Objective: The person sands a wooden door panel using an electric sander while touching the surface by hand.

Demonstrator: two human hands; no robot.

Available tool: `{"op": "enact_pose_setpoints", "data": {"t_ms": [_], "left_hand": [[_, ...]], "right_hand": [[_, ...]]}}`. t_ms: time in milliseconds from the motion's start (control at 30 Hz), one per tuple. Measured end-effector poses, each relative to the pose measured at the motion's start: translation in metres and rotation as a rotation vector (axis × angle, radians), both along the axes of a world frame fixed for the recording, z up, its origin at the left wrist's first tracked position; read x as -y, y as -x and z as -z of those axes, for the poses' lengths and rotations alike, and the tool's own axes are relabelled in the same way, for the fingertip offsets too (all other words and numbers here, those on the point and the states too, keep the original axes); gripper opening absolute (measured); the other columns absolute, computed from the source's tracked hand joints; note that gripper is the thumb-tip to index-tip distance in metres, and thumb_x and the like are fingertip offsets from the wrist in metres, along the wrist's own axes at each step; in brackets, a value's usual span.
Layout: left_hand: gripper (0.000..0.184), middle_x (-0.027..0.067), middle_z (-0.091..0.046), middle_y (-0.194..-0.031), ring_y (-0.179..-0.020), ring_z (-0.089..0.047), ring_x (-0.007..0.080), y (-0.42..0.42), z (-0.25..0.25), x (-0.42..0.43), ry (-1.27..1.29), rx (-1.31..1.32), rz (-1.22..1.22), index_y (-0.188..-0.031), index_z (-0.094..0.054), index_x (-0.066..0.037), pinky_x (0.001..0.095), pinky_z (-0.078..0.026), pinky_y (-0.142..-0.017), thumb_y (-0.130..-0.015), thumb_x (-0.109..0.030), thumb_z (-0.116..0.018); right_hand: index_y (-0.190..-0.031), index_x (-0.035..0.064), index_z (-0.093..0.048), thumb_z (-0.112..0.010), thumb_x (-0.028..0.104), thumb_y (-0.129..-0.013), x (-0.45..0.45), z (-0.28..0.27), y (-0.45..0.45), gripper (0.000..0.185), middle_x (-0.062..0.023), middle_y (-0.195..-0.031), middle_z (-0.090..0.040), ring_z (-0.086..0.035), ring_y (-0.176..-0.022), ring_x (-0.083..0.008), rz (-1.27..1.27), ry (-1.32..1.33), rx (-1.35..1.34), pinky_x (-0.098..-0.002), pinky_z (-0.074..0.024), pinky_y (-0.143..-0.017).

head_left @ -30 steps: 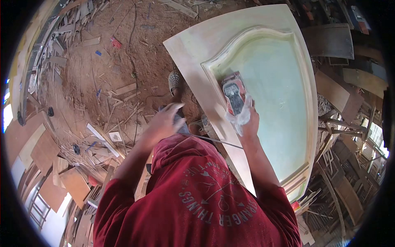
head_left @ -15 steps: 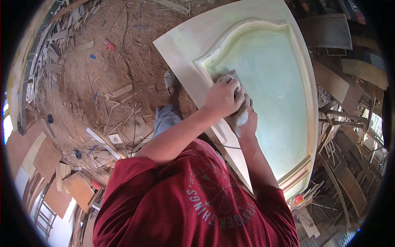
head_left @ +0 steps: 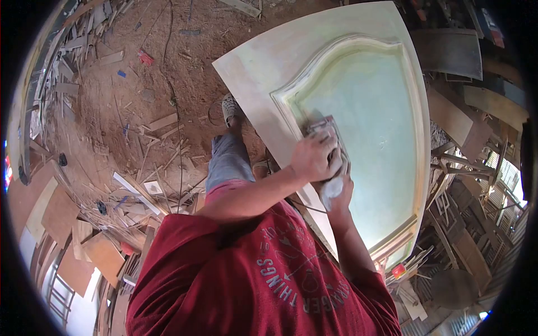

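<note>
Sander, left hand on top, right hand at rear, grip clamped around it

Left hand now on the sander
Off beside the panel at first, it now reaches over the panel; the sander sits slightly farther from the panel's upper-left moulding corner.

Around you, wood scraps litter the dirt floor, with a red object and a dark cable among them.
</note>
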State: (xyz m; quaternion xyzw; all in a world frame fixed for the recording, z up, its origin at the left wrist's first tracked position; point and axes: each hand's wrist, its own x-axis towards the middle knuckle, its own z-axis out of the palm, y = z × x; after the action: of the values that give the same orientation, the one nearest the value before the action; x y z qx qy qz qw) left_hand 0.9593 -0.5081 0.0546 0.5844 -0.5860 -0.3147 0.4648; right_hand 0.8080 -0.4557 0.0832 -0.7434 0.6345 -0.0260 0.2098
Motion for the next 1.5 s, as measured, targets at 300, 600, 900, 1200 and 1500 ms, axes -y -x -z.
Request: {"op": "enact_pose_setpoints", "data": {"t_ms": [300, 600, 900, 1200, 1500], "left_hand": [[0.008, 0.0140, -0.077, -0.092, -0.086, -0.077, 0.0368, -0.035, 0.012, 0.025, 0.078, -0.075, 0.005, -0.092, -0.076, -0.006, 0.0467, -0.064, -0.074, -0.090, -0.013, -0.073], [0.011, 0.0191, -0.074, -0.089, -0.082, -0.074, 0.0407, -0.044, 0.009, 0.031, 0.111, 0.107, 0.084, -0.095, -0.074, -0.001, 0.0474, -0.059, -0.074, -0.099, -0.010, -0.068], [0.007, 0.0200, -0.072, -0.088, -0.082, -0.073, 0.0428, 0.041, 0.027, -0.044, 0.076, 0.058, 0.129, -0.093, -0.071, -0.002, 0.0491, -0.059, -0.074, -0.095, -0.008, -0.068], [0.013, 0.0140, -0.069, -0.087, -0.075, -0.072, 0.0394, 0.146, 0.015, -0.130, 0.086, 0.015, 0.187, -0.086, -0.068, -0.009, 0.0499, -0.060, -0.066, -0.094, -0.018, -0.074], [0.014, 0.0156, -0.070, -0.084, -0.072, -0.072, 0.0419, 0.174, 0.005, -0.158, -0.010, -0.015, 0.297, -0.087, -0.070, -0.007, 0.0493, -0.060, -0.062, -0.091, -0.018, -0.078]], "right_hand": [[-0.163, 0.0081, -0.045, -0.088, 0.044, -0.086, 0.036, -0.019, -0.048, 0.095, -0.0280, -0.127, -0.074, -0.078, -0.104, -0.0473, 0.128, -0.217, -0.042, -0.0551, -0.0661, -0.081], [-0.168, 0.0154, -0.045, -0.064, 0.018, -0.098, 0.035, -0.018, -0.053, 0.073, -0.0371, -0.147, -0.063, -0.079, -0.102, -0.0497, 0.116, -0.187, -0.044, -0.0554, -0.0675, -0.081], [-0.168, 0.0179, -0.048, -0.064, 0.018, -0.097, -0.043, -0.001, 0.032, 0.073, -0.0288, -0.156, -0.062, -0.080, -0.095, -0.0472, 0.125, -0.278, -0.134, -0.0525, -0.0672, -0.079], [-0.162, 0.0095, -0.048, -0.094, 0.041, -0.080, -0.146, 0.008, 0.148, 0.100, -0.0226, -0.163, -0.055, -0.077, -0.116, -0.0427, 0.093, -0.025, -0.075, -0.0509, -0.0685, -0.081], [-0.157, 0.0073, -0.055, -0.095, 0.035, -0.078, -0.180, 0.004, 0.187, 0.092, -0.0221, -0.163, -0.055, -0.077, -0.117, -0.0437, 0.089, 0.044, -0.048, -0.0501, -0.0695, -0.082]]}}
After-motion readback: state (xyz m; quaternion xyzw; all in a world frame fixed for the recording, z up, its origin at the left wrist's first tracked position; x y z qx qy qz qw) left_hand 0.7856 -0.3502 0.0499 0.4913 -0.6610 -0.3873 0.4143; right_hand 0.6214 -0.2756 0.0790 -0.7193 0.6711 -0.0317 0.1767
